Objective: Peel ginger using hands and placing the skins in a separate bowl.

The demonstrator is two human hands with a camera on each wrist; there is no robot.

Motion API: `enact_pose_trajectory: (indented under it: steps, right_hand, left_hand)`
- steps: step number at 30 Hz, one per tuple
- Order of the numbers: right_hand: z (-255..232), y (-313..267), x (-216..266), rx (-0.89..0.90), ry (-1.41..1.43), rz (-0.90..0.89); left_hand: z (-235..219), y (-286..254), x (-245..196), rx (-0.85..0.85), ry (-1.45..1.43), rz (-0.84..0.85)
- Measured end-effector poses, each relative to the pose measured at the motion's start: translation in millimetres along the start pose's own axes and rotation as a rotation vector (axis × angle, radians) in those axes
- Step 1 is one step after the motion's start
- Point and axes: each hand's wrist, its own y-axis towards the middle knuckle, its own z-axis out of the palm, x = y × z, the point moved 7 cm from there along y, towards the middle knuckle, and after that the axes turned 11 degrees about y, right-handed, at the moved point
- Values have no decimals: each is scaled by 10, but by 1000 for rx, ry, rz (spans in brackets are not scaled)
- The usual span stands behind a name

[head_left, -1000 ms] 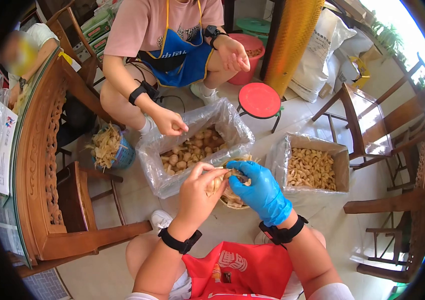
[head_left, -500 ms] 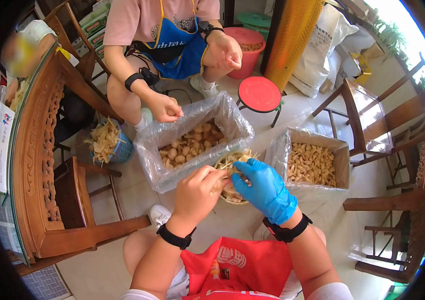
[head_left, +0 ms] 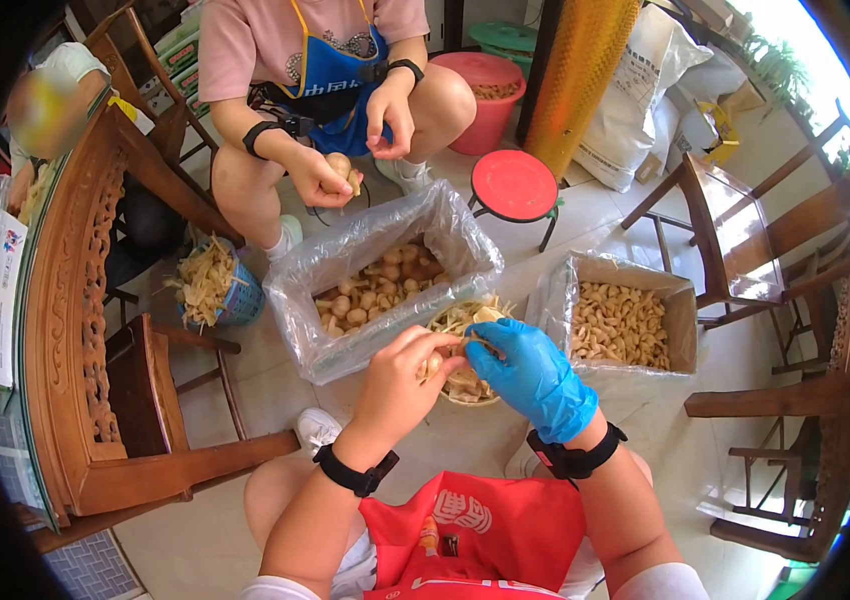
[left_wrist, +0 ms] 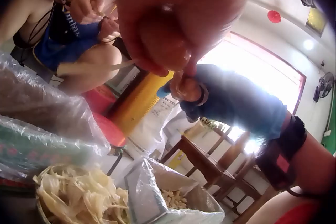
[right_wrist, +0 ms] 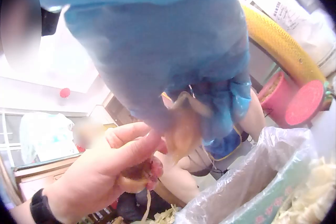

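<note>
Bulb (head_left: 435, 365) pinched in left hand (head_left: 397, 385) | gloved right hand (head_left: 533, 375) touching

head view downward; both wrist views close, upward, sharing hands

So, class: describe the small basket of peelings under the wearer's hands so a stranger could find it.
Start at the plastic-lined box of unpeeled bulbs. Between it and the box of peeled pieces sits the round basket, the only one holding pale, papery skins.
</note>
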Motion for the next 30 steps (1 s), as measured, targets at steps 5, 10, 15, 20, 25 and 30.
enact_pose_trajectory:
  steps: [5,10,15,20,25,30]
  right_hand:
    - [71,-56,62,53,-78,-160]
    - [145,-19,24,77,-58,-187]
    - [120,-27,57,113,-45,-162]
    - [-57,-62,-84,107,-32,9]
    - [-100,-53,-135,61,-104,15]
    - [-98,-33,-211,61,-164,62]
  left_hand:
    - [82,-65,109,-73,20,127]
    - [75,-5,122,-57,-72,33]
    - [67,12,211,-56,-290,-3]
    - [216,-43,285,104,-333,-251]
    - [231,-44,287,73,-113,-151]
    - [233,-30,230,92,21,-146]
